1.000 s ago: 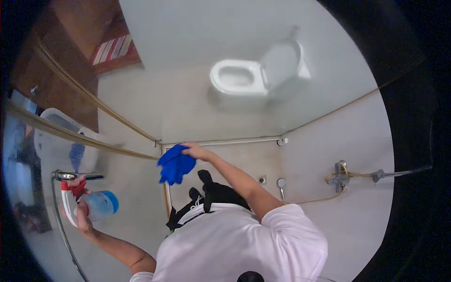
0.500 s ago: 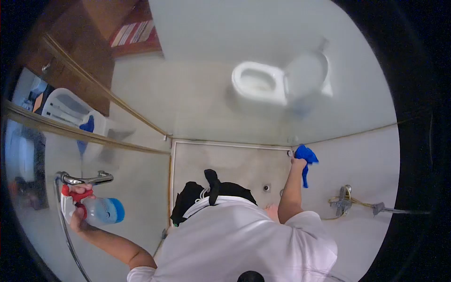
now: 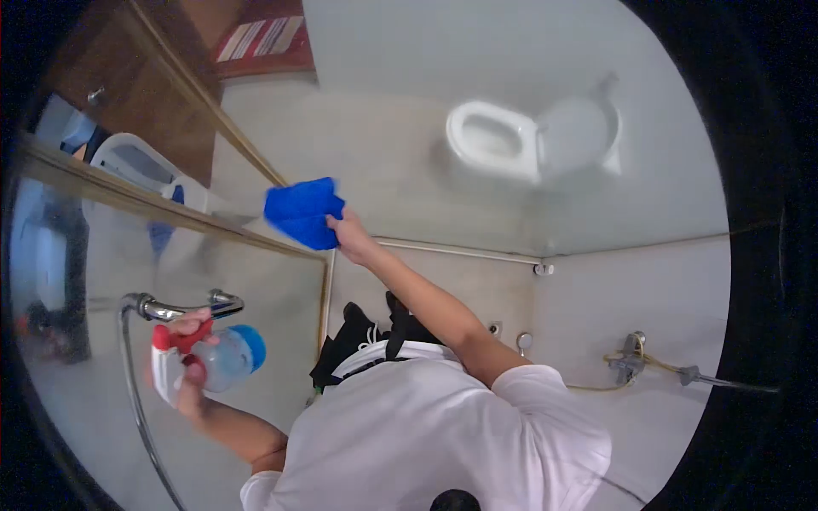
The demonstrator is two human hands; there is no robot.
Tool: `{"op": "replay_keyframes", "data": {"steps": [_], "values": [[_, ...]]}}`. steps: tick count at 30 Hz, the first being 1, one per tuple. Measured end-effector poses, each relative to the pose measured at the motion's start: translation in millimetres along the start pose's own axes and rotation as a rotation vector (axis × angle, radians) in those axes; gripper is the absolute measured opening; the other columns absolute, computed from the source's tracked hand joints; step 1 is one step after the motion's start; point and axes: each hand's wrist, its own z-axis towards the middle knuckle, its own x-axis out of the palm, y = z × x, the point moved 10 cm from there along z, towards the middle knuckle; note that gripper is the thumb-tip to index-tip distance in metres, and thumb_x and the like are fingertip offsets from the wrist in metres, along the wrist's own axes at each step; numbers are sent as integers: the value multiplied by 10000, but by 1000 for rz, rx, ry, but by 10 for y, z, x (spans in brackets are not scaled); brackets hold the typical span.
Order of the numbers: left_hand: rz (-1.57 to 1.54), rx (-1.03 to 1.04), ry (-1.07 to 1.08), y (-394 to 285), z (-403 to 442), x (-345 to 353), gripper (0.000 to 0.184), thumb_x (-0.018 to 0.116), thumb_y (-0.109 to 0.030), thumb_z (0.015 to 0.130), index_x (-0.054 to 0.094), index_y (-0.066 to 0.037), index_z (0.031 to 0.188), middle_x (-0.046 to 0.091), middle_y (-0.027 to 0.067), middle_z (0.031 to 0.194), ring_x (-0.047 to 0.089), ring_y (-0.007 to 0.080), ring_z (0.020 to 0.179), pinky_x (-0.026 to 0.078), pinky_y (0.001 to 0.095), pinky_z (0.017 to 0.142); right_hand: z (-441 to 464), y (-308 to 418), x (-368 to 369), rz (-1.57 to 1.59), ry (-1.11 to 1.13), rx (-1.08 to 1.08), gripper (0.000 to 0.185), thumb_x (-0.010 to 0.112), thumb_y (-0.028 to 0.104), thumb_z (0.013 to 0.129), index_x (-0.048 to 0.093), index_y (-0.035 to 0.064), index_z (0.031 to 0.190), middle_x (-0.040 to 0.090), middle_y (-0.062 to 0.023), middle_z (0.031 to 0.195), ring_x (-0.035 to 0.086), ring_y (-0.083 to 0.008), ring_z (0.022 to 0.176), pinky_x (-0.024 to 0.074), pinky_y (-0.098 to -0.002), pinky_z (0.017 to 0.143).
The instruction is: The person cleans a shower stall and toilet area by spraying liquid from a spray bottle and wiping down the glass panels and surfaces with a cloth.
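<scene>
Held in my left hand (image 3: 189, 353) is a spray bottle (image 3: 232, 358) with a red and white trigger head, a clear body and a blue base. The bottle lies tilted on its side, close to the chrome handle (image 3: 175, 309) on the glass door. My right hand (image 3: 351, 235) reaches forward and grips one edge of a blue cloth (image 3: 304, 213). The cloth hangs spread near the brass-coloured door frame (image 3: 243, 149); whether it touches the glass I cannot tell.
Glass panels enclose me. Beyond them are a toilet (image 3: 494, 140), a white plastic chair (image 3: 141, 162) with a blue cloth on it, and a striped mat (image 3: 260, 41). A shower tap (image 3: 629, 362) with a hose is on the right wall. A floor drain (image 3: 496, 329) lies ahead.
My right hand has swung from the right corner across to the left with the blue cloth, which is now spread wider. My left hand and the spray bottle have shifted slightly right in view.
</scene>
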Motion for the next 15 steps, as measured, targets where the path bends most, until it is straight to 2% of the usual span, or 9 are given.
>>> {"op": "replay_keyframes", "data": {"steps": [2,3,6,7,10,11,12,14,15], "values": [[211,36,-196,-205,15,86,577,610,-399,755,544,105,1029,549,230,1038,577,301,878,474,390,766,-222,27,319,-17,77,53,396,543,185,874,431,27,1219,541,-83,1137,515,-177,1015,419,-346,901],[307,78,-186,-292,27,147,542,595,-429,755,607,76,953,512,195,1031,541,279,882,457,367,768,-344,65,371,-49,153,106,435,563,195,868,421,31,1245,537,-85,1173,517,-178,1050,414,-346,929],[283,12,-276,-148,-128,149,509,601,-443,747,645,43,893,444,153,1007,485,261,905,440,347,760,-492,144,-186,42,52,259,345,548,168,854,512,18,1163,580,-60,1098,542,-184,1016,443,-349,889],[298,1,-302,-111,-183,128,500,606,-454,744,662,29,861,405,132,996,455,254,919,431,339,755,-255,-181,-766,150,41,248,350,543,218,851,520,57,1160,575,-57,1103,543,-195,1014,464,-373,856],[149,-8,-391,-123,-268,170,355,571,-151,655,638,41,946,403,153,1049,473,285,981,459,376,833,-397,-135,-1968,208,-385,250,266,479,217,854,543,91,1080,595,-63,1061,565,-227,973,484,-415,812],[180,4,-448,-154,-299,148,355,571,-151,655,638,41,946,403,153,1049,473,285,981,459,376,833,-442,-68,-2096,60,-330,192,258,459,190,860,545,88,1081,600,-83,1056,586,-235,939,498,-408,796],[263,24,-480,-204,-315,149,401,534,-108,609,627,49,967,402,166,1081,469,310,1019,459,389,850,-506,-128,-2169,237,-427,198,265,433,148,863,530,72,1097,592,-110,1073,600,-253,915,510,-429,777],[366,47,-557,-179,-382,113,457,498,-65,564,617,56,989,402,179,1112,464,334,1056,459,402,868,-596,-316,-2259,-23,-370,310,300,423,126,861,506,81,1146,588,-127,1076,602,-277,919,511,-480,755],[243,5,-579,-42,-453,76,468,491,-60,548,618,57,983,396,191,1149,449,345,1088,452,403,872,-657,-366,-2140,-62,-283,376,305,425,147,874,485,107,1171,571,-126,1097,594,-267,915,504,-454,749]]}}
